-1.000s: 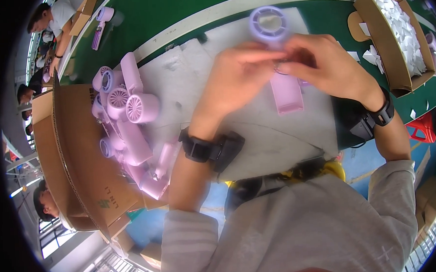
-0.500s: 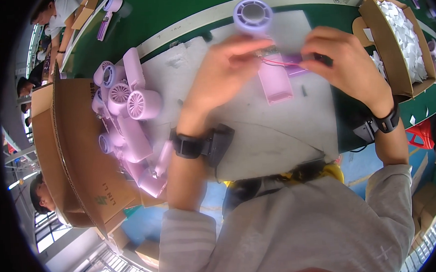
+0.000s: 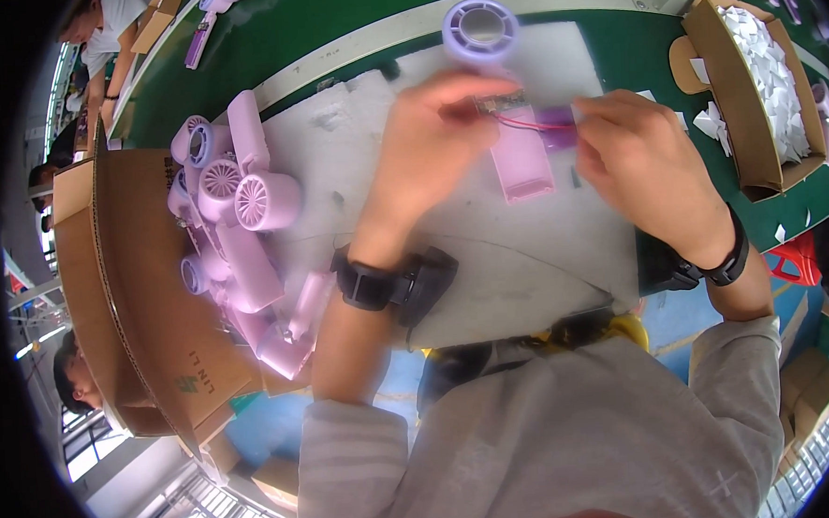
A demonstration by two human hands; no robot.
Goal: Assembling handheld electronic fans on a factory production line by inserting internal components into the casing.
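A handheld fan lies on the white foam sheet (image 3: 508, 263), its round lavender head (image 3: 480, 30) pointing away from me and its pink handle (image 3: 525, 164) toward me. A small circuit board (image 3: 500, 103) shows near the top of the handle. My left hand (image 3: 436, 141) is closed at the board's left side, thumb and forefinger on it. Thin red wires (image 3: 525, 124) run from the board to the right, over a purple piece (image 3: 556, 128), perhaps a battery. The closed fingers of my right hand (image 3: 639, 153) are at that piece's right end, covering part of it.
Several pink fan bodies (image 3: 243, 207) are heaped on the left, beside a large open cardboard box (image 3: 159, 300). On the right, a small carton (image 3: 752, 162) holds white paper scraps (image 3: 766, 72), some spilled beside it. Another person (image 3: 108, 36) works at the far left.
My right hand has moved slightly down and turned, its fingers drawing together at the purple piece. My left hand stays at the board. More paper scraps show beside the carton.
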